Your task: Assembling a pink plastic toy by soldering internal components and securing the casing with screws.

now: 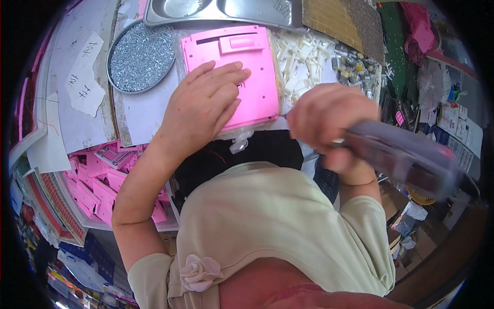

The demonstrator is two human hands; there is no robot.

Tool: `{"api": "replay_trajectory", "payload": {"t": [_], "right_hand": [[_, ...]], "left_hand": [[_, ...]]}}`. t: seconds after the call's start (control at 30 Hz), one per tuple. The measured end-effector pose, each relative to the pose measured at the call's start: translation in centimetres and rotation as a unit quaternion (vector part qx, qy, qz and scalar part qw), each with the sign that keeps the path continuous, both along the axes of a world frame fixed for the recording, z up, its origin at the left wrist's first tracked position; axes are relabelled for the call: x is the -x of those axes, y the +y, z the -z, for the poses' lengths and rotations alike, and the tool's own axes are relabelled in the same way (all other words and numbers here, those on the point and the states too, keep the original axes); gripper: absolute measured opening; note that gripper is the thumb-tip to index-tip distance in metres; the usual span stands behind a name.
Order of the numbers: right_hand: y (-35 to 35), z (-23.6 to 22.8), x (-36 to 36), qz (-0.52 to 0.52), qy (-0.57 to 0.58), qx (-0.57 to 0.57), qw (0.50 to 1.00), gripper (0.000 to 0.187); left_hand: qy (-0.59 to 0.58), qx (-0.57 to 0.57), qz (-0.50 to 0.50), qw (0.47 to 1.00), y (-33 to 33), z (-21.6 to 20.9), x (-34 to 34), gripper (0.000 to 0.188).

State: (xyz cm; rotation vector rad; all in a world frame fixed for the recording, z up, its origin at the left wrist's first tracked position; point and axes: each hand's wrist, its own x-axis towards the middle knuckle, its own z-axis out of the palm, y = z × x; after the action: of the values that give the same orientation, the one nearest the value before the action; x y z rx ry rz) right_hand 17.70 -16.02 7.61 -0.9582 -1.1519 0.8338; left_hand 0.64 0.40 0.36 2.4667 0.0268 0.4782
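Note:
A pink plastic housing lies on a padded, plastic-wrapped support in front of me. My left hand rests on its left half, fingers stretched out over the surface. An electric screwdriver with a dark grey body is gripped in my right hand, blurred by motion. The thin tip reaches to the housing's near right corner. Whether it sits on a screw there is too small to make out.
A round tray of small silver screws stands left of the housing. White plastic parts and small metal-looking pieces lie to the right. Behind is a metal compartment tray. Pink parts fill a bin at lower left.

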Motion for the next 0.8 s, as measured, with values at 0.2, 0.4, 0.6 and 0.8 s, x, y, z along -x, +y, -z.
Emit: {"api": "replay_trajectory", "payload": {"t": [0.2, 0.4, 0.6, 0.8], "right_hand": [[1.8, 1.4, 0.7, 0.021, -0.058, 0.001, 0.998, 0.032], [3.2, 0.7, -0.7, -0.007, -0.045, -0.037, 0.998, 0.032], [4.5, 1.4, -1.7, 0.024, -0.089, 0.008, 0.996, 0.031], [6.0, 1.8, -3.9, -0.030, -0.106, -0.003, 0.994, 0.031]], "left_hand": [[-0.003, 0.010, 0.002, 1.000, -0.1, -0.1, 0.2, 0.011], [-0.009, 0.009, 0.003, 1.000, 0.3, 0.1, -0.1, 0.010], [0.002, 0.026, 0.007, 1.000, 0.1, -0.1, 0.1, 0.010], [0.006, 0.021, 0.008, 1.000, 0.2, -0.2, 0.0, 0.008]]}}
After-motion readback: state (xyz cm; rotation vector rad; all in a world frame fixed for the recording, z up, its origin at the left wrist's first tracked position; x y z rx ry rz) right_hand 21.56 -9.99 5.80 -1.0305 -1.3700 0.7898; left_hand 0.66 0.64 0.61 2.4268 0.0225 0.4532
